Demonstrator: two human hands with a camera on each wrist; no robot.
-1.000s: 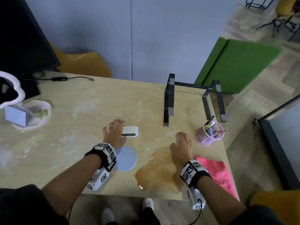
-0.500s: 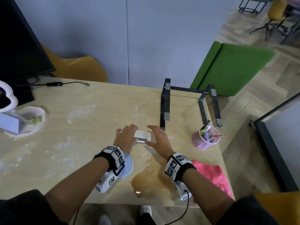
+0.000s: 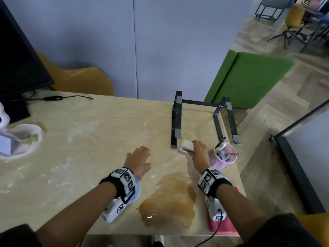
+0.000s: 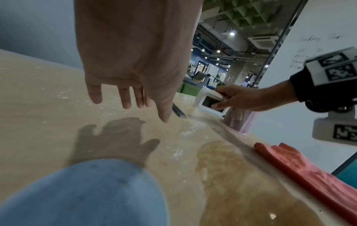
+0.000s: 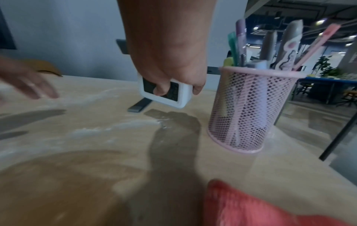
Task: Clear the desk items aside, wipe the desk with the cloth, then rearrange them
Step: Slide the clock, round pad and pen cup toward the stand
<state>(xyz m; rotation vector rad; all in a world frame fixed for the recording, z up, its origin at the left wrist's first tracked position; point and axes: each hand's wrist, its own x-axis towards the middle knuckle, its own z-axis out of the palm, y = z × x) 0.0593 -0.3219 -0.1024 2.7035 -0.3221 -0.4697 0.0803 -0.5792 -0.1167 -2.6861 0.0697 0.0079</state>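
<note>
My right hand (image 3: pixel 196 150) grips a small white clock (image 3: pixel 186 146) with a dark screen (image 5: pixel 164 90), lifted a little above the wooden desk (image 3: pixel 92 139) between the black stand and the pink pen cup (image 3: pixel 224 155). The thumb lies across the clock's screen (image 4: pixel 209 102). My left hand (image 3: pixel 140 158) hovers over the desk with its fingers (image 4: pixel 125 97) spread, holding nothing. Under its wrist lies a round light-blue coaster (image 4: pixel 83 192). A pink cloth (image 5: pixel 260 204) lies folded at the desk's front right corner (image 4: pixel 301 165). A brown spill (image 3: pixel 169 195) spreads between my arms.
A black metal laptop stand (image 3: pixel 204 120) sits at the back right. White powder streaks the desk. At the far left are a white dish (image 3: pixel 21 139), a monitor (image 3: pixel 16 56) and a cable (image 3: pixel 53 98). The desk's right edge is just beyond the pen cup (image 5: pixel 249 110).
The white clock has passed from my left hand to my right, which carried it rightward beside the pen cup. My left hand let go and drew back, fingers spread.
</note>
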